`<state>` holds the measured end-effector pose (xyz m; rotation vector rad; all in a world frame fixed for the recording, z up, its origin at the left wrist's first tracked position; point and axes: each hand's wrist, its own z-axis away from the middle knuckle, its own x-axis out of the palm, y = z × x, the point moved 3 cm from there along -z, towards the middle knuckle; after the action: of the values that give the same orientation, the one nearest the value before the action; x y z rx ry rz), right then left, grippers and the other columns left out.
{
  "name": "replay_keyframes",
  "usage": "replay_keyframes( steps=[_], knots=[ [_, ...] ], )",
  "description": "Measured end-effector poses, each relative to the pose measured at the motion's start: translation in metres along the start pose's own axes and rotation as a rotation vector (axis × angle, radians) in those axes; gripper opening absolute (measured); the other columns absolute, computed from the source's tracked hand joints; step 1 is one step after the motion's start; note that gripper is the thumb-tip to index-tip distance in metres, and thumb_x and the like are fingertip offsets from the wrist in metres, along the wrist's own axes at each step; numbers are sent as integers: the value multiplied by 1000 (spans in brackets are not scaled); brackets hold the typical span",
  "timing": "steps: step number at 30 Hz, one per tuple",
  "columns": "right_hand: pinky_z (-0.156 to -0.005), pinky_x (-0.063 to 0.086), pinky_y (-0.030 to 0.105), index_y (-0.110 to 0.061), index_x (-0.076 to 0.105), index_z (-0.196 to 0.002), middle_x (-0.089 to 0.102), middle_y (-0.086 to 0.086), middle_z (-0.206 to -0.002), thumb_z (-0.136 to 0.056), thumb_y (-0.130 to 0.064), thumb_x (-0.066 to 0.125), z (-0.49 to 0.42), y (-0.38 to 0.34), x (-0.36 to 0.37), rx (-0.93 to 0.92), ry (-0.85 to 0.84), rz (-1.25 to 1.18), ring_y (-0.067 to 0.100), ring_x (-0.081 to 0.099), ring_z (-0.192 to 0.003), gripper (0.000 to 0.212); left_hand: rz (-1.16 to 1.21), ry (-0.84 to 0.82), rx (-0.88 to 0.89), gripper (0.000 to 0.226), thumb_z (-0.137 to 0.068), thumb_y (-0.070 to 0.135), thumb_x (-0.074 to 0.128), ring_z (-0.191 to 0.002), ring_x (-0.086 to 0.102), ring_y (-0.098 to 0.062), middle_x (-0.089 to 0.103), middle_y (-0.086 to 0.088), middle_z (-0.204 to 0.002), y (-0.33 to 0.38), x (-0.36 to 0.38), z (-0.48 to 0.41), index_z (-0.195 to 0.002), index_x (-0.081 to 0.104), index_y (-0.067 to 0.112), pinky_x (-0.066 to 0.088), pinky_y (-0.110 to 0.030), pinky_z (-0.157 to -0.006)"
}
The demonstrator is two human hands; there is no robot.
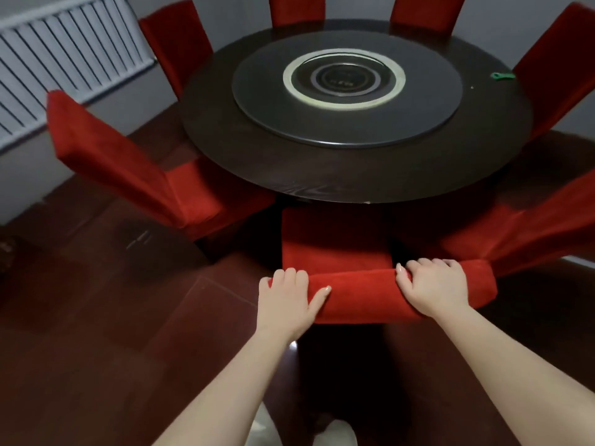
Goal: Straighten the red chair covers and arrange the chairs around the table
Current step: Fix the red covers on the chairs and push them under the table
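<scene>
Left hand [291,297] and right hand [434,284] each grip the chair top [363,294], fingers curled over its far edge.

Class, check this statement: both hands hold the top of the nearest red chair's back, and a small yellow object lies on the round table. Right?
No: the head view shows the small object on the round table is green, not yellow. The left hand and right hand do hold the chair back.
</scene>
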<state>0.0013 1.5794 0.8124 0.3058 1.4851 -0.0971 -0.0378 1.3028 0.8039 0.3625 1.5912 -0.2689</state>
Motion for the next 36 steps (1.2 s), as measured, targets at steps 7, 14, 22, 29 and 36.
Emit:
replay_keyframes(
  steps=[7,14,22,29,36],
  knots=[
    [-70,35,37,-20,70,-75,66,-2,-76,-91,-52,16,-26,-2,5,44,80,-3,24,62,-77,66,59,85,70,38,-91,43,37,-62,55,-31,55,-2,-64,-11,-2,-47,-65,51,18,39,-39,-58],
    [-71,38,40,-15,72,-78,68,4,-80,-91,-52,23,-28,-68,-8,8,133,-127,30,62,-79,63,-40,132,157,39,-89,38,36,-61,57,-36,57,-11,-65,-76,-6,-68,-68,55,13,43,-41,-54],
    [-68,34,39,-19,71,-78,65,-1,-77,-91,-54,22,-38,-135,-15,-16,130,-241,25,59,-74,61,-5,207,-15,40,-91,37,34,-58,53,-36,55,-9,-60,-138,-2,-79,-61,48,14,43,-43,-57],
    [-64,33,35,-23,67,-71,59,-5,-70,-91,-52,23,-58,-95,-13,-48,160,-199,20,57,-68,56,17,135,-81,44,-89,45,34,-62,56,-35,60,-5,-60,-103,-3,-92,-59,48,17,37,-38,-58],
    [-65,37,36,-20,66,-71,58,-4,-68,-92,-49,22,-48,-105,-13,-24,187,-210,20,56,-66,57,51,142,-59,44,-87,46,33,-63,56,-35,60,-5,-62,-113,3,-89,-59,49,16,37,-38,-58]
  ],
)
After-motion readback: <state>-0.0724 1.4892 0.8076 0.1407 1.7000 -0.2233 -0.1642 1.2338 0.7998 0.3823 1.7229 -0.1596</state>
